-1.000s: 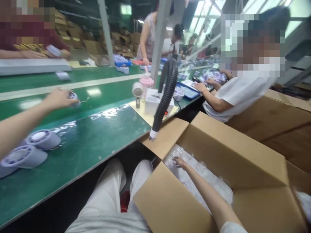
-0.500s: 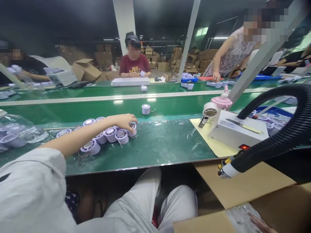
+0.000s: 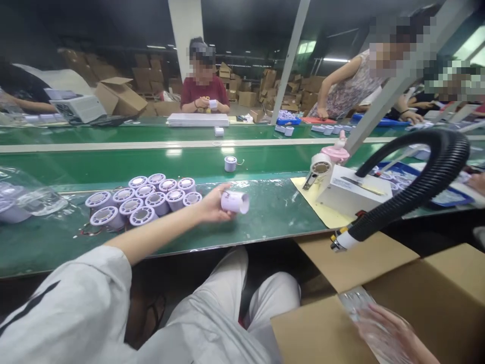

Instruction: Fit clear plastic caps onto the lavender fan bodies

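Above the front of the bench, my left hand [image 3: 215,206] grips a pale purple fan housing [image 3: 235,202], a short cylinder tipped on its side with its open end facing right. To the left stand several similar fan housings [image 3: 144,191], upright in rows, their round grilles up and thin wires trailing from some. At the lower right, my right hand [image 3: 394,328] is over an open cardboard box [image 3: 314,331], closed on a clear plastic bag [image 3: 358,303]. The bag partly covers its fingers, and I cannot make out what is inside.
A white machine [image 3: 354,194] with a thick black hose [image 3: 409,199] stands at the right on yellow paper. A single housing [image 3: 230,163] sits on the green conveyor [image 3: 151,161]. Clear bags [image 3: 41,197] lie at the left. Two co-workers sit or stand across the line.
My left hand has lifted a fan housing from the right end of the group, brought it nearer and tipped it sideways. My right hand has come further into view with the plastic bag.
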`<state>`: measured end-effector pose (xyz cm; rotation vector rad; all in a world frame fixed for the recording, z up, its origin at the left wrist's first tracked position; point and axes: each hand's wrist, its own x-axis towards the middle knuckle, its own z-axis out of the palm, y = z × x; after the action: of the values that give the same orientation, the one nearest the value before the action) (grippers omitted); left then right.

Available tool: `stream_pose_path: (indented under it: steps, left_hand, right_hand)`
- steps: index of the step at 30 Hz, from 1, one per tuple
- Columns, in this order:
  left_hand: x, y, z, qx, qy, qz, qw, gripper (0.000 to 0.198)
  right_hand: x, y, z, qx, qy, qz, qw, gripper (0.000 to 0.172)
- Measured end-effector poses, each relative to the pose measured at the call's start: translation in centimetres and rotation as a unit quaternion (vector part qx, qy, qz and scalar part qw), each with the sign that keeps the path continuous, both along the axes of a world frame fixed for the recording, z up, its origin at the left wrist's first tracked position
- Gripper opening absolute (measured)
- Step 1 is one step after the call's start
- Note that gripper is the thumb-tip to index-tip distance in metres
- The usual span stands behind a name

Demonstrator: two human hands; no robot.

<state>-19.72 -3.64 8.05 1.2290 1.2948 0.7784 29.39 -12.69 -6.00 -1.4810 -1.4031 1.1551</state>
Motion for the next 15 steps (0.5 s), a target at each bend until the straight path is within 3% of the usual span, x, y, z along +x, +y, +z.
stream_pose_path:
  steps: [2,4,6,10,13,15]
  left_hand:
    - [3.8,-2.5,-2.2,-0.052,-0.079,-0.042,0.995,0.065]
    - [7.3,-4.7,-4.3,-0.106,-0.134,-0.077,0.982,0.063]
    - [10.0,-6.4,-6.1,-0.151,-0.168,-0.094,0.970,0.057]
    - [13.1,-8.1,-7.9,-0.191,-0.209,-0.101,0.954,0.043]
    - [13.5,-8.5,-7.9,-0.196,-0.234,-0.127,0.944,0.045]
    - [13.2,-8.6,-7.6,-0.174,-0.246,-0.161,0.940,0.043]
  right_hand:
    - [-3.4,-1.9,2.0,0.032,0.011,0.078,0.996,0.044]
    - [-6.9,-3.2,4.2,0.104,-0.066,0.171,0.978,0.045]
    - [-10.0,-3.8,6.1,0.174,-0.185,0.226,0.940,0.046]
    - [-13.5,-4.5,8.5,0.333,-0.365,0.217,0.842,0.043]
    - [-14.3,-5.1,9.6,0.395,-0.445,0.197,0.779,0.039]
    - [-14.6,-5.4,10.3,0.407,-0.478,0.192,0.755,0.040]
